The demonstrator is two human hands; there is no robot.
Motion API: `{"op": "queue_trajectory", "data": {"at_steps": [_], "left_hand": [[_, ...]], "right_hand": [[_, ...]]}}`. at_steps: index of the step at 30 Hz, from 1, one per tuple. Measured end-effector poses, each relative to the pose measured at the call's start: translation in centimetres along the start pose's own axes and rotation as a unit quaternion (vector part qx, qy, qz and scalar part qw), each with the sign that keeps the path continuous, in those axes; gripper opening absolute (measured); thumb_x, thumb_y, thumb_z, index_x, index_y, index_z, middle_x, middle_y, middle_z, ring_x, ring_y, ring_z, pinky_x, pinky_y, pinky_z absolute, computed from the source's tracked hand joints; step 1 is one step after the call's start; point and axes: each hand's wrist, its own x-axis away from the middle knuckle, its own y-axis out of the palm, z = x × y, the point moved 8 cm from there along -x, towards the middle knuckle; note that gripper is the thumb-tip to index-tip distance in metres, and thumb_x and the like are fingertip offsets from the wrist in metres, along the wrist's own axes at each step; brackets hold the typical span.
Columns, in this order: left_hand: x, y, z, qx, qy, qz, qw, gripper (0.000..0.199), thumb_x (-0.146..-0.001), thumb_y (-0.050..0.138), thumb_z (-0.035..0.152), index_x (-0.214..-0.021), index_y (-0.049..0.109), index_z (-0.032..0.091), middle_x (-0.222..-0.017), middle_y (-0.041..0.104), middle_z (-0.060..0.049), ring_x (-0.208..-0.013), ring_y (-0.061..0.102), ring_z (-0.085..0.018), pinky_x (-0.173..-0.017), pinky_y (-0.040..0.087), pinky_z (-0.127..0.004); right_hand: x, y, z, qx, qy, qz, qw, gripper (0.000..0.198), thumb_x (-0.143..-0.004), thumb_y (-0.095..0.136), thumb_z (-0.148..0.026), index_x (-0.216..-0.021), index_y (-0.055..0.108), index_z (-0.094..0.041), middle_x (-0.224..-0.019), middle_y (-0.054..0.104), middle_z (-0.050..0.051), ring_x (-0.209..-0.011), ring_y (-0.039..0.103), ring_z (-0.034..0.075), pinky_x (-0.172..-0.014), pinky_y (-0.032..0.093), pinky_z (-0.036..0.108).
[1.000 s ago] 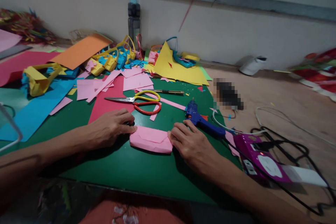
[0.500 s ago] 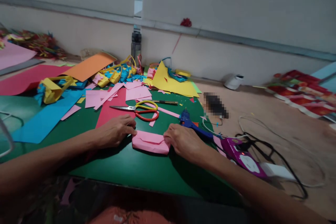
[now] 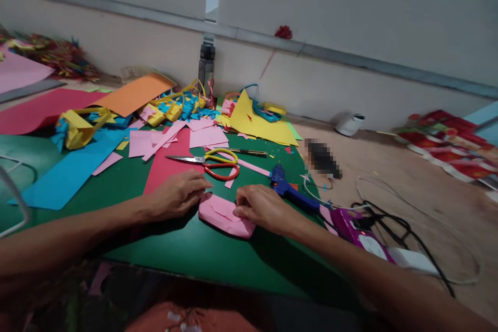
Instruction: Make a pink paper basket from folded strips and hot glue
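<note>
A small pink folded-paper box (image 3: pixel 220 216), flat and oblong with a creased flap on top, lies slightly tilted on the green table (image 3: pixel 167 249). My left hand (image 3: pixel 181 194) is at its far left corner, fingers closed together against the paper; the thumb is partly hidden. Over its right part, my right hand (image 3: pixel 264 208) has curled fingers, with the thumb and fingertips pressed on the flap. Just beyond lie scissors (image 3: pixel 192 159) with one yellow and one red-orange handle. A blue glue gun (image 3: pixel 295 194) rests right of my right hand.
Red paper (image 3: pixel 161 166), blue paper (image 3: pixel 78 168) and pink scraps (image 3: pixel 208 136) lie beyond my hands. Yellow and blue paper baskets (image 3: pixel 80 129) stand behind. On the right, a purple power strip (image 3: pixel 348 223) has trailing cables. A dark bottle (image 3: pixel 207 65) stands by the wall.
The pink box has turned, its right end now nearer me. My right hand has moved from its right end leftward onto the flap. My left hand remains by the left corner.
</note>
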Motion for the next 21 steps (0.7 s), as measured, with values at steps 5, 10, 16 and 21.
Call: {"op": "queue_trajectory", "data": {"at_steps": [5, 10, 16, 21], "left_hand": [[0.1, 0.3, 0.0, 0.04, -0.076, -0.032, 0.996, 0.043, -0.084, 0.053, 0.035, -0.121, 0.052, 0.014, -0.107, 0.062, -0.01, -0.099, 0.054, -0.023, -0.086, 0.044, -0.035], [-0.1, 0.8, 0.5, 0.038, -0.091, -0.062, 0.993, 0.052, -0.078, 0.06, 0.034, -0.126, 0.049, 0.016, -0.126, 0.054, -0.011, -0.117, 0.046, -0.027, -0.099, 0.036, -0.041], [-0.6, 0.7, 0.3, 0.092, -0.118, -0.049, 0.988, 0.043, -0.079, 0.057, 0.029, -0.12, 0.053, 0.015, -0.115, 0.06, -0.009, -0.104, 0.053, -0.022, -0.09, 0.043, -0.035], [-0.7, 0.5, 0.2, 0.16, -0.153, -0.052, 0.974, 0.055, -0.075, 0.059, 0.025, -0.128, 0.047, 0.019, -0.126, 0.054, -0.007, -0.114, 0.049, -0.022, -0.097, 0.039, -0.034]], "right_hand": [[1.3, -0.6, 0.6, -0.028, -0.014, 0.041, 0.999, 0.011, -0.082, 0.056, -0.026, -0.086, 0.061, -0.017, -0.083, 0.065, 0.003, -0.074, 0.057, 0.015, -0.058, 0.032, 0.023], [2.8, -0.2, 1.1, 0.004, -0.035, 0.079, 0.996, 0.025, -0.078, 0.064, -0.03, -0.1, 0.062, -0.018, -0.098, 0.065, 0.009, -0.089, 0.06, 0.022, -0.069, 0.038, 0.027], [2.4, 0.3, 0.1, 0.002, -0.087, 0.12, 0.989, 0.014, -0.085, 0.051, -0.019, -0.076, 0.062, -0.018, -0.077, 0.065, 0.005, -0.071, 0.059, 0.016, -0.058, 0.035, 0.024], [2.1, -0.8, 0.7, -0.051, -0.085, 0.204, 0.974, 0.022, -0.089, 0.04, -0.015, -0.078, 0.058, -0.016, -0.074, 0.064, 0.006, -0.064, 0.058, 0.014, -0.057, 0.037, 0.023]]}}
